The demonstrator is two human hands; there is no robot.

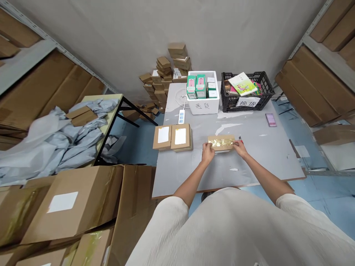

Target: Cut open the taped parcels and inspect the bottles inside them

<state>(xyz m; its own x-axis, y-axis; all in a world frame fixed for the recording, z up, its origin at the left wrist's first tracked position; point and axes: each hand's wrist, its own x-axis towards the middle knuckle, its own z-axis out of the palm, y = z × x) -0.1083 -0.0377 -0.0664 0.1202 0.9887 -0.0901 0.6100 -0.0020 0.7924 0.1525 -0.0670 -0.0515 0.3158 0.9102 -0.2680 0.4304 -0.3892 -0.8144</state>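
A small cardboard box (221,143) with shiny tape along its top rests on the grey table (183,170) in front of me. My left hand (208,152) grips its left end, fingers closed at the edge. At the opposite end, my right hand (240,148) has its fingers pinched on the box's right edge. Just beyond that hand lies a small red and black tool (240,139), partly hidden and too small to name. Two stacks of cardboard boxes with white labels, a left one (162,137) and a right one (181,137), stand to the left.
Along the table's back are a white foam box (203,107) with green cartons, a black crate (246,103) with books, and a power strip (181,116). A pixelated purple item (271,120) lies right. Large cartons (74,203) and a bag-covered side table (118,101) stand left.
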